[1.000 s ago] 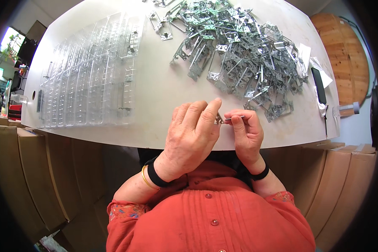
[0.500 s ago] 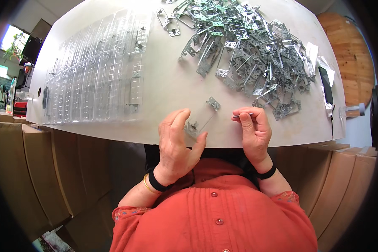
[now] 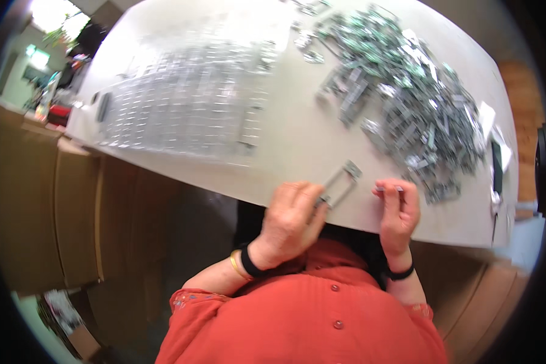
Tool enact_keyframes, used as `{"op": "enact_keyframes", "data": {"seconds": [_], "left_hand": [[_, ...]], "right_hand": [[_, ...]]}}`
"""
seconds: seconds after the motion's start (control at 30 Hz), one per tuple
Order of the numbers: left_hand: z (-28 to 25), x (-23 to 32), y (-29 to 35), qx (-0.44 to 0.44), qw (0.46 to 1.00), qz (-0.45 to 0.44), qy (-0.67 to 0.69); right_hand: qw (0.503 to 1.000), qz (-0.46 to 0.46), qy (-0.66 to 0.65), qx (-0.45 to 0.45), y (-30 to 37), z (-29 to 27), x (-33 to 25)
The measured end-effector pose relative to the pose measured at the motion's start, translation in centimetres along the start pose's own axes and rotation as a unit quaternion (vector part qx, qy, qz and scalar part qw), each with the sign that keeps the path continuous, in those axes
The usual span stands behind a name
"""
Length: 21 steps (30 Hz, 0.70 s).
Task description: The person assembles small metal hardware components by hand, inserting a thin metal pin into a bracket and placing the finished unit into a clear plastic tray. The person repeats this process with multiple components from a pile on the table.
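Note:
Near the front edge of the table, my left hand (image 3: 291, 220) has closed its thumb and fingers round the near end of a flat metal bracket (image 3: 344, 189). The bracket's long thin sides run away to the upper right, ending in a wider plate; its gripped end is partly hidden by my fingers. To its right, my right hand (image 3: 400, 212) pinches a small thin metal strip (image 3: 389, 188) between thumb and fingertips. Beyond both hands spreads a heap of similar metal brackets (image 3: 400, 91), blurred by motion.
Clear plastic trays (image 3: 182, 103) with rows of small hollows cover the left of the white table (image 3: 291, 145). A dark phone (image 3: 497, 164) and white paper (image 3: 486, 118) lie at the right edge. Cardboard boxes (image 3: 73, 212) stand below the table, left and right.
The view has swung, so everything sits further right and lower on the right side. My left hand, spread before, has closed on the bracket's near end. My right hand keeps its strip.

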State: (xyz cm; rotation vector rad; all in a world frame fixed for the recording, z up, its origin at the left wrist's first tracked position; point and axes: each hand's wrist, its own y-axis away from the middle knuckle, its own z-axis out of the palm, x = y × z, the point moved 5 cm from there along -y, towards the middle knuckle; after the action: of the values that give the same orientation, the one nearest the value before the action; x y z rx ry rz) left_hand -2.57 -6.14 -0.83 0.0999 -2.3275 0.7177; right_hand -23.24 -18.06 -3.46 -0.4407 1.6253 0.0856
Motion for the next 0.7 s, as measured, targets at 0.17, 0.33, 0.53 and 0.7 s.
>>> {"op": "enact_keyframes", "data": {"seconds": [0.17,0.33,0.53,0.7], "left_hand": [[0.6,0.5,-0.6,-0.011,1.0,0.02,0.001],[1.3,0.3,-0.9,-0.025,0.999,-0.002,0.024],[-1.5,0.1,-1.8,-0.033,0.993,-0.025,0.106],[-9.2,0.2,-4.4,0.047,0.992,-0.034,0.113]], "right_hand": [[1.0,0.005,-0.002,0.012,0.5,0.0,0.3],[1.0,0.008,-0.011,0.008,0.3,-0.1,0.6],[0.999,0.034,-0.021,0.006,-0.2,-0.5,0.8],[0.998,0.054,-0.022,-0.006,-0.9,-0.9,1.3]]}}
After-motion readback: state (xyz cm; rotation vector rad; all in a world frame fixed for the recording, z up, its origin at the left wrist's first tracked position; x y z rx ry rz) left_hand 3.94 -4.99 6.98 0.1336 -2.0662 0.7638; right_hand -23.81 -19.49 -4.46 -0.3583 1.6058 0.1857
